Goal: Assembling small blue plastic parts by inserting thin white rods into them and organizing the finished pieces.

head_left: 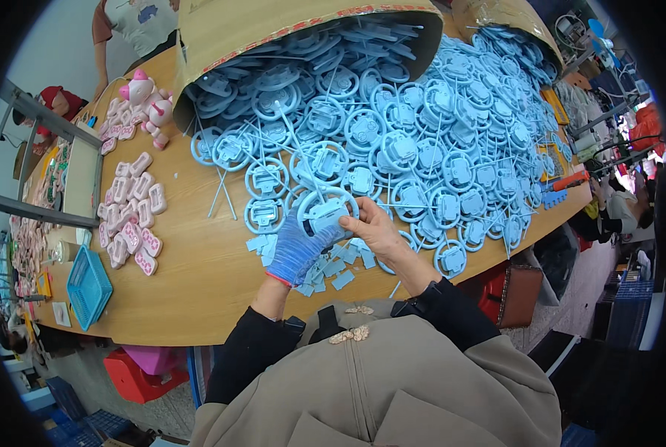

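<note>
Over the table's near edge I hold a light-blue ring-shaped plastic part (328,211) with a flat panel across its middle. My left hand (300,249), in a blue knitted glove, wraps round its lower left side. Bare, my right hand (380,231) pinches the right rim, its thumb against the panel. Just below the hands lie several small flat light-blue plates (342,280), partly hidden by them. Beyond is a large heap of similar ring parts (441,160), many with a thin stick attached, spilling from a cardboard box (288,18) on its side.
Pink-and-white moulded pieces (131,237) lie to the left, with a pink figurine (146,104) behind them. A blue plastic basket (87,287) sits at the left table edge. A second box (500,15) lies at the back right. Another person (135,30) stands at the far left.
</note>
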The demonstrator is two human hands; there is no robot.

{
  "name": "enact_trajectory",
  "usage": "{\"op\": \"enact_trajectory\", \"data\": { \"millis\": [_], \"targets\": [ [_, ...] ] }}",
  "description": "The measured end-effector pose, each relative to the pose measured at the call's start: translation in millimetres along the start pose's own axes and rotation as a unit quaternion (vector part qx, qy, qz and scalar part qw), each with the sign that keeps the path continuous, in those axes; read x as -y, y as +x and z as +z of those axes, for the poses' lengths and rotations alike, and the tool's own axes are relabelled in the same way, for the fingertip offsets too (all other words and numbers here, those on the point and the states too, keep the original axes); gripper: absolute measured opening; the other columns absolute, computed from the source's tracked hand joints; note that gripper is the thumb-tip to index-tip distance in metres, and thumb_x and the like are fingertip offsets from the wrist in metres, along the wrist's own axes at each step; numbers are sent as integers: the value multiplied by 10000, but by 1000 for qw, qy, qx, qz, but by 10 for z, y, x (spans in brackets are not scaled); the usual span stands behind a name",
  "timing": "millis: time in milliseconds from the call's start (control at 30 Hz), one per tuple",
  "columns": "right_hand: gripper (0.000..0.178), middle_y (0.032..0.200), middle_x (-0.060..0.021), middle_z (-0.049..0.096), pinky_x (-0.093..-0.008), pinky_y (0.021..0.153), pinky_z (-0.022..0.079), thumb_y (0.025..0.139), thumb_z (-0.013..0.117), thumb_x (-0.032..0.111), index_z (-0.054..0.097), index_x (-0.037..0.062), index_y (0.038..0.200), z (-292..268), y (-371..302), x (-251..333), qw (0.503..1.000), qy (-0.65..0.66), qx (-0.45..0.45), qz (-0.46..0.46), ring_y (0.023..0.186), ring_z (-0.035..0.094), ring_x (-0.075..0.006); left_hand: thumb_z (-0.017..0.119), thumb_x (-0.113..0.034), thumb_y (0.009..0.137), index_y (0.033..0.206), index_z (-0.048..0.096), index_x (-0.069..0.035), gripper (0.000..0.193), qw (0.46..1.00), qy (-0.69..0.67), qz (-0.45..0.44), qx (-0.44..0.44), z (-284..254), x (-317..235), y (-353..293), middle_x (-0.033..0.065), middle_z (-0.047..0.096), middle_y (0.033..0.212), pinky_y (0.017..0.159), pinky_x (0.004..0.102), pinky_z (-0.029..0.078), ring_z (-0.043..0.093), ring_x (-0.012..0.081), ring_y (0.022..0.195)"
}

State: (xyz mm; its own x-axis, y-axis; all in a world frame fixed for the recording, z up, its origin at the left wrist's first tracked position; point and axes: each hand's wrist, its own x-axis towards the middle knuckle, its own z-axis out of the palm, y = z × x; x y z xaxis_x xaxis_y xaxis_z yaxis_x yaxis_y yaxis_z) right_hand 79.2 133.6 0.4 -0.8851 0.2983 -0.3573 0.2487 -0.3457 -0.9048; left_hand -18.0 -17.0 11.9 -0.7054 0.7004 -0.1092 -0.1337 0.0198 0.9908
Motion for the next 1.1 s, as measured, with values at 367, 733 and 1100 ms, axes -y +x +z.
{"op": "enact_trajectory", "data": {
  "millis": [367, 733, 1100],
  "targets": [
    [282, 838, -25, 583, -272, 680, 463, 788, 752, 211, 578, 61, 953, -953, 35, -86, 970, -173, -166, -33, 761, 545, -93, 746, -150, 804, 1295, 479, -16, 575, 985, 144, -91, -11, -209, 681, 98, 44, 613, 823, 633, 253, 497, 576, 87, 723],
    [522, 1066, -105, 627, -333, 811, 481, 888, 628, 202, 437, -12, 1325, -1575, 358, 291, 935, -123, -296, -149, 932, 595, -162, 787, -378, 692, 1277, 515, -64, 718, 860, 495, 114, 34, 45, 305, 374, 195, 523, 1276, 989, 428, 415, 506, 349, 1178],
    [291, 900, -110, 575, -431, 632, 509, 795, 672, 218, 585, 71, 1030, -621, -158, -867, 713, -693, 18, -100, 762, 634, -311, 662, -399, 787, 1326, 467, -85, 653, 782, 600, 84, 145, 352, 826, 679, 214, 486, 1289, 993, 451, 397, 472, 378, 1192]
  ]
}}
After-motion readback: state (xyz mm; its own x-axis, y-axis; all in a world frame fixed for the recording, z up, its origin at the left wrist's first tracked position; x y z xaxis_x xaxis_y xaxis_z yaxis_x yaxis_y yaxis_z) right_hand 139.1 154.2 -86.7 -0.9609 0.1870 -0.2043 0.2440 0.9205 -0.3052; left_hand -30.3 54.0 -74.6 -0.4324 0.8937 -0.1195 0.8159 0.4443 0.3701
